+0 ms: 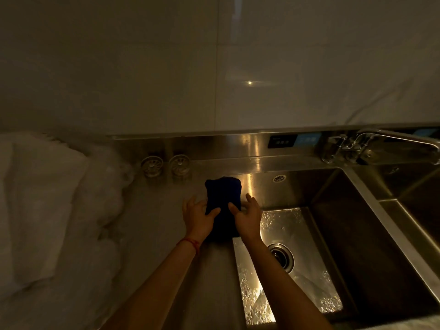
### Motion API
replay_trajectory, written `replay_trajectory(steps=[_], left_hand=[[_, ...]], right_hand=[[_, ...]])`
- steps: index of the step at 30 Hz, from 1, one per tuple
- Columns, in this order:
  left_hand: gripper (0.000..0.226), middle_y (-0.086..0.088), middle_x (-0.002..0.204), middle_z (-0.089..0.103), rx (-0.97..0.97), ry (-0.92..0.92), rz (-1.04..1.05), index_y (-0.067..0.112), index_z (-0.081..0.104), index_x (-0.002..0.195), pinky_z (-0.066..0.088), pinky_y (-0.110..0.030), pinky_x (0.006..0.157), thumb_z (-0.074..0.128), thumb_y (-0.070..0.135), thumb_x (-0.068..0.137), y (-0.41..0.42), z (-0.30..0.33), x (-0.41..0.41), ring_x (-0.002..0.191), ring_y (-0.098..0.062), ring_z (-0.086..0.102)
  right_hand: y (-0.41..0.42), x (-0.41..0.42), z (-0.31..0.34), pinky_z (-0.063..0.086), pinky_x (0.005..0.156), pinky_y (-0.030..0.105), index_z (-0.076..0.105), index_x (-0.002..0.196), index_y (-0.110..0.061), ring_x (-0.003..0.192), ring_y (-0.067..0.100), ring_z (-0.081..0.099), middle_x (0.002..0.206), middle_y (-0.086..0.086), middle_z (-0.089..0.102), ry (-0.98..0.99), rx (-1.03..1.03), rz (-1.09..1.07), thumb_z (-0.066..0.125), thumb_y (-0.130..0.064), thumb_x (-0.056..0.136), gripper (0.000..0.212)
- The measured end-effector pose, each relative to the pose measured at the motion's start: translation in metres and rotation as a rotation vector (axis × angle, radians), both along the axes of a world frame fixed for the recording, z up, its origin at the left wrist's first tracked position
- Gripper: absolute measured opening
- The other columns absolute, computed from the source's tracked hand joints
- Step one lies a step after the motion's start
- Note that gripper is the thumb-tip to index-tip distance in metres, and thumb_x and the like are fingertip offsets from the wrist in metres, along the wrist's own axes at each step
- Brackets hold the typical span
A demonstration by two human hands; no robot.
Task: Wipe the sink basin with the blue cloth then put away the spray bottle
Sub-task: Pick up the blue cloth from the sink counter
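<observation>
The dark blue cloth (223,196) lies folded on the steel counter just left of the sink basin (333,234). My left hand (197,216) holds its left edge, thumb on top. My right hand (246,216) holds its right edge, thumb on the cloth and fingers spread. The basin floor is wet and shiny around the round drain (282,257). No spray bottle is in view.
A chrome tap (381,144) reaches right over a second basin (419,198). Two metal strainer plugs (151,166) (179,165) stand at the counter's back. A white crumpled plastic sheet (47,210) covers the left side. The tiled wall rises behind.
</observation>
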State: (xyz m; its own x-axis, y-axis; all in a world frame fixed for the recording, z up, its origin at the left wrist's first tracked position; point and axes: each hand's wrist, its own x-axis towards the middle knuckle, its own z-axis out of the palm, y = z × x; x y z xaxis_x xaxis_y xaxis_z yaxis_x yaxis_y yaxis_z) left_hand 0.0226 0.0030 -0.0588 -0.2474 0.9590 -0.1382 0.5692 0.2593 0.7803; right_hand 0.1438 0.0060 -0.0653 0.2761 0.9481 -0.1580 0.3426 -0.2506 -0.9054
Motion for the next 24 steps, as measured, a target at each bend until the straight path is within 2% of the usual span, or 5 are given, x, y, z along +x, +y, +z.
replay_trajectory(steps=[5, 8, 13, 19, 24], left_hand=[[0.044, -0.021, 0.143, 0.036, 0.031, -0.174, -0.025, 0.004, 0.059, 0.117, 0.030, -0.049, 0.108, 0.071, 0.022, 0.079, 0.012, 0.007, 0.008, 0.135, -0.034, 0.025], [0.045, -0.022, 0.137, 0.043, -0.024, -0.370, 0.017, 0.004, 0.057, 0.117, 0.040, -0.053, 0.100, 0.073, 0.016, 0.077, 0.016, 0.010, 0.014, 0.126, -0.036, 0.039], [0.044, -0.019, 0.122, 0.056, -0.069, -0.574, 0.024, 0.007, 0.057, 0.117, 0.052, -0.043, 0.086, 0.073, 0.007, 0.075, 0.021, 0.017, 0.024, 0.105, -0.031, 0.058], [0.048, -0.020, 0.126, 0.054, -0.046, -0.494, -0.083, 0.006, 0.055, 0.122, 0.047, -0.050, 0.095, 0.072, 0.007, 0.077, 0.024, 0.019, 0.033, 0.114, -0.034, 0.053], [0.041, -0.018, 0.126, 0.052, -0.037, -0.426, -0.129, 0.009, 0.060, 0.114, 0.047, -0.050, 0.094, 0.073, 0.010, 0.076, 0.027, 0.017, 0.044, 0.117, -0.033, 0.049]], right_hand=[[0.004, 0.012, 0.013, 0.019, 0.114, 0.038, 0.057, 0.126, -0.002, 0.144, 0.020, 0.017, 0.153, 0.004, 0.031, 0.049, 0.071, -0.028, 0.065, -0.017, 0.087, 0.042], [0.003, 0.017, 0.021, 0.020, 0.114, 0.039, 0.059, 0.123, -0.003, 0.145, 0.019, 0.016, 0.154, 0.004, 0.030, 0.094, 0.097, -0.046, 0.065, -0.014, 0.087, 0.038], [-0.001, 0.026, 0.029, 0.020, 0.114, 0.042, 0.061, 0.120, -0.005, 0.145, 0.020, 0.016, 0.153, 0.004, 0.031, 0.123, 0.123, -0.063, 0.063, -0.012, 0.089, 0.033], [-0.007, 0.033, 0.034, 0.019, 0.115, 0.042, 0.061, 0.121, -0.007, 0.145, 0.020, 0.015, 0.153, 0.004, 0.030, 0.078, 0.140, -0.092, 0.064, -0.012, 0.088, 0.033], [-0.015, 0.044, 0.039, 0.015, 0.116, 0.043, 0.060, 0.122, -0.009, 0.145, 0.020, 0.014, 0.154, 0.004, 0.030, 0.060, 0.138, -0.129, 0.063, -0.010, 0.089, 0.034]])
